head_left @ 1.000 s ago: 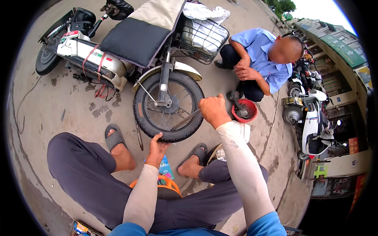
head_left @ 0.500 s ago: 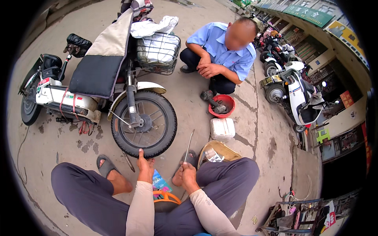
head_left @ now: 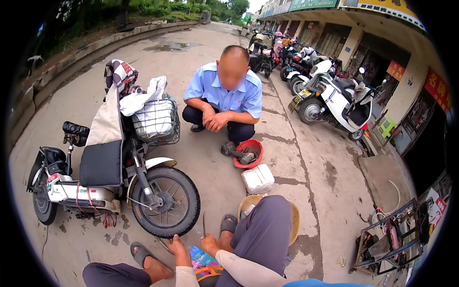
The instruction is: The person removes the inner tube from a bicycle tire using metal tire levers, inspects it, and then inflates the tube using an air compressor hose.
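The front wheel's black tyre (head_left: pixel 192 210) belongs to a parked white electric scooter (head_left: pixel 91 193). At the bottom of that tyre my left hand (head_left: pixel 177 249) grips its edge with closed fingers. A thin dark bar (head_left: pixel 161 244) lies beside this hand, partly hidden by it. Just to the right of the wheel, my right hand (head_left: pixel 209 245) is closed round a slim metal tyre lever (head_left: pixel 204 224), which points upward and stands apart from the tyre. Below my hands lies a blue printed packet (head_left: pixel 202 258), next to an orange-edged object (head_left: pixel 209 272).
A person in a blue shirt (head_left: pixel 227 93) squats opposite, hands clasped. Near them are a red bowl (head_left: pixel 259 149) with a dark power tool (head_left: pixel 236 152), a white block-shaped container (head_left: pixel 258 179) and a yellowish basin (head_left: pixel 295 224). A metal rack (head_left: pixel 389 239) stands at right, parked scooters (head_left: pixel 334 98) beyond.
My view has tilted up, showing more of the street. My left hand stays at the tyre's bottom. My right hand has come closer to the wheel, still holding the lever.
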Demonstrator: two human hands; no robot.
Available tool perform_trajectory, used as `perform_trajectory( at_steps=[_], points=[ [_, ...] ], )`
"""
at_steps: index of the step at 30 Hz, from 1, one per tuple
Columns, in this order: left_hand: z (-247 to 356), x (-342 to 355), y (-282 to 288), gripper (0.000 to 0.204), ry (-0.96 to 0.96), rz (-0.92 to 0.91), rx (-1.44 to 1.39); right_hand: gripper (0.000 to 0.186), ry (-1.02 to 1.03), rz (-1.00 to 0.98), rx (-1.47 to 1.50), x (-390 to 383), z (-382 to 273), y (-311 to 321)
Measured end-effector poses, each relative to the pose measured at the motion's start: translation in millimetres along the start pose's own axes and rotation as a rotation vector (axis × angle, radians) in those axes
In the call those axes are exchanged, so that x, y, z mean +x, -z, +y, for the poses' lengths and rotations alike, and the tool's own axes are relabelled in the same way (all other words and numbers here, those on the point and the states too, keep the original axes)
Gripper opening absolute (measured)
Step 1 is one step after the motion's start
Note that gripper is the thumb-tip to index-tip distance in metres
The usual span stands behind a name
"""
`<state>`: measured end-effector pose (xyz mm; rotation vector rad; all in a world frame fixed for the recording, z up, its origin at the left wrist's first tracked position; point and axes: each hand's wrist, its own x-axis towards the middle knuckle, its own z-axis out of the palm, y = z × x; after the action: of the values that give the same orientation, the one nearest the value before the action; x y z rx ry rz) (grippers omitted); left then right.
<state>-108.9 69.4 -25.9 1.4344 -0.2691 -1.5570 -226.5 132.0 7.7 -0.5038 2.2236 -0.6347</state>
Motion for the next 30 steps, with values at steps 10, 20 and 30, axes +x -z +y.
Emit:
perform_trajectory(
  at_steps=[10,20,30],
  points=[
    [77.1,-83.2,-21.0,0.088,-0.815,-0.132,1.454,0.092,0.027,-0.163,0.579,-11.9,-40.0,-12.9],
    [77.5,-43.1,-34.1,0.060,-1.011,-0.194,1.522,0.071,-0.168,-0.326,1.034,7.4,-67.8,-21.3],
    [98.4,-71.8,-74.9,0.056,-0.961,-0.460,1.402,0.070,-0.041,-0.040,0.835,51.7,-103.4,41.9]
  ],
)
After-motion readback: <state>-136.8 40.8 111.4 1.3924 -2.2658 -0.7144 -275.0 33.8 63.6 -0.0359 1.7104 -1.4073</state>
